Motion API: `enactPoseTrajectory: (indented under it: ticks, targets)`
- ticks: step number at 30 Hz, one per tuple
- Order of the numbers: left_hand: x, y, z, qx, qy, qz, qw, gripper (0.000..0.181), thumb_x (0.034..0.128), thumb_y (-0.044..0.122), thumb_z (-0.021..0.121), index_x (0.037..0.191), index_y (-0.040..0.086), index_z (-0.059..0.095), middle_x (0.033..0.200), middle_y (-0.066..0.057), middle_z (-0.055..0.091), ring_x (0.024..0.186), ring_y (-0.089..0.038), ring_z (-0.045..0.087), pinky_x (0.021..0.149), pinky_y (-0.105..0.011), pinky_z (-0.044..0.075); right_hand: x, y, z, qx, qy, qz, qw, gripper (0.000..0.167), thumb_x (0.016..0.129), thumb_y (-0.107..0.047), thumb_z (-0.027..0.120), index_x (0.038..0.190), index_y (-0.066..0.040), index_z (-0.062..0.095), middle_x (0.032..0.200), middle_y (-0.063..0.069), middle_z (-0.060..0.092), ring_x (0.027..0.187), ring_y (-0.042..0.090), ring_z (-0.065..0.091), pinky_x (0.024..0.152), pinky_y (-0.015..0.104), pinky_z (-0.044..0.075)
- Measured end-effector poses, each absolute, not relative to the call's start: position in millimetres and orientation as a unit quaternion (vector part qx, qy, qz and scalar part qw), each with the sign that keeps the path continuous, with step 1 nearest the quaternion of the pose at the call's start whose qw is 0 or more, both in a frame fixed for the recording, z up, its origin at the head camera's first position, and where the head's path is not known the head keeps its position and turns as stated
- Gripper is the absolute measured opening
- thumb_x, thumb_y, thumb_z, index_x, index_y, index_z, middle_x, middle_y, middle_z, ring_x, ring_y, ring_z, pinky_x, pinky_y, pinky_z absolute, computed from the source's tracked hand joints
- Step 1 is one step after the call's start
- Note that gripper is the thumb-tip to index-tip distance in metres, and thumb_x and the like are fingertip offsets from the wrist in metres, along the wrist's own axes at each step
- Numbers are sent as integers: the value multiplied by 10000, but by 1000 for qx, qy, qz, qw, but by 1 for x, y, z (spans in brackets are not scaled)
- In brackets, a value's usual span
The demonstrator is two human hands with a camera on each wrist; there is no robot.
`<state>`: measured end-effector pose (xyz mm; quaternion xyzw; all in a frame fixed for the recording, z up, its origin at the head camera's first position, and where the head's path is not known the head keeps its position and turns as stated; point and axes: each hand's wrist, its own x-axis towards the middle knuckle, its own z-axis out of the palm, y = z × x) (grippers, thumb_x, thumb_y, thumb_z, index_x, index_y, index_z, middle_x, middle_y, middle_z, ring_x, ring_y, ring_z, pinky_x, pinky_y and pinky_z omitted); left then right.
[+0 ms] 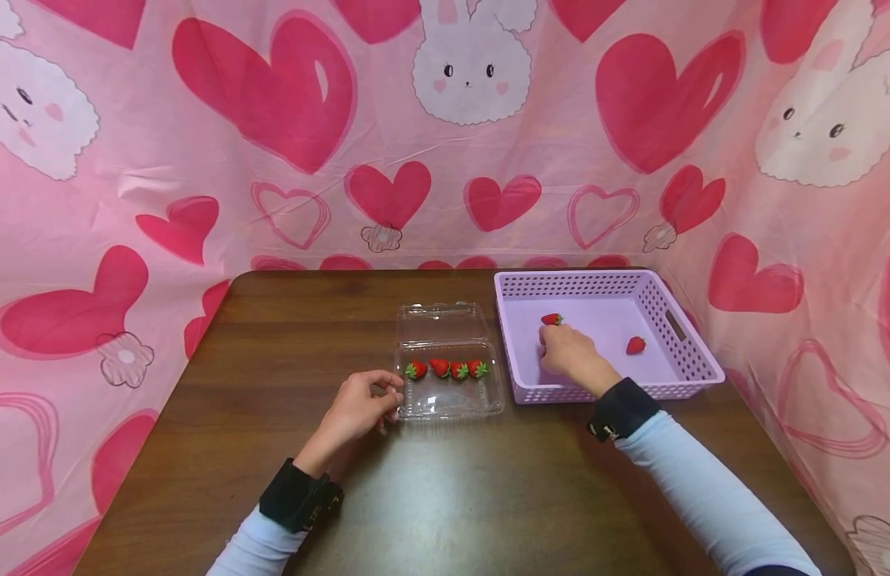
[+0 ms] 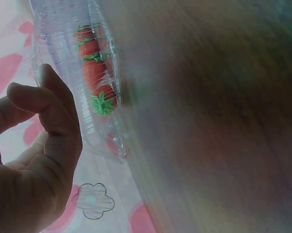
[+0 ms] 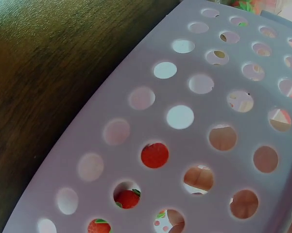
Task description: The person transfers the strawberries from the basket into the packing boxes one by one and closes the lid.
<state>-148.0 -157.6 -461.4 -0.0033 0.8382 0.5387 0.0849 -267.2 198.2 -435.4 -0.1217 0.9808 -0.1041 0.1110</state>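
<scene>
A clear plastic clamshell box (image 1: 448,404) stands with its lid raised, and several strawberries (image 2: 93,73) with green leaves line up inside it. My left hand (image 1: 362,404) is at the box's left edge, its fingers loosely bent and a fingertip at the rim. Inside the lilac basket (image 1: 527,394) is my right hand (image 1: 571,354), fingers pointing down. One strawberry (image 1: 551,318) lies just beyond those fingers; another strawberry (image 1: 635,346) lies farther right. Through the basket's holes in the right wrist view, parts of fingers (image 3: 222,138) and red fruit show; whether they grip it is hidden.
The dark wooden table (image 1: 416,504) carries both the box and the basket, which stand close together. Behind and at the sides hangs a pink cloth (image 1: 430,144) with hearts and rabbits. The basket's perforated wall (image 3: 136,126) rises between the right wrist camera and that hand.
</scene>
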Motion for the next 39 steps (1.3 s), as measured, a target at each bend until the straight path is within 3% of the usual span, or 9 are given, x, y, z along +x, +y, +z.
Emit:
enactPoseTrajectory:
  ticks: [14, 39]
  targets:
    - [-148, -157, -462, -4, 839, 538, 82, 175, 965, 14, 748, 1138, -7, 729, 743, -72, 684, 628, -292, 675, 535, -417, 572, -269, 194, -437, -108, 980, -90, 140, 198, 868, -80, 753, 1019, 0, 652, 868, 128, 638, 831, 329, 615, 780, 529, 535]
    - [-147, -158, -461, -1, 842, 532, 84, 154, 982, 29, 722, 1133, 1, 731, 729, -71, 685, 612, -295, 657, 533, -420, 567, -265, 195, -429, -117, 980, -104, 123, 209, 866, -84, 746, 1033, -2, 651, 871, 120, 646, 804, 326, 621, 745, 516, 534]
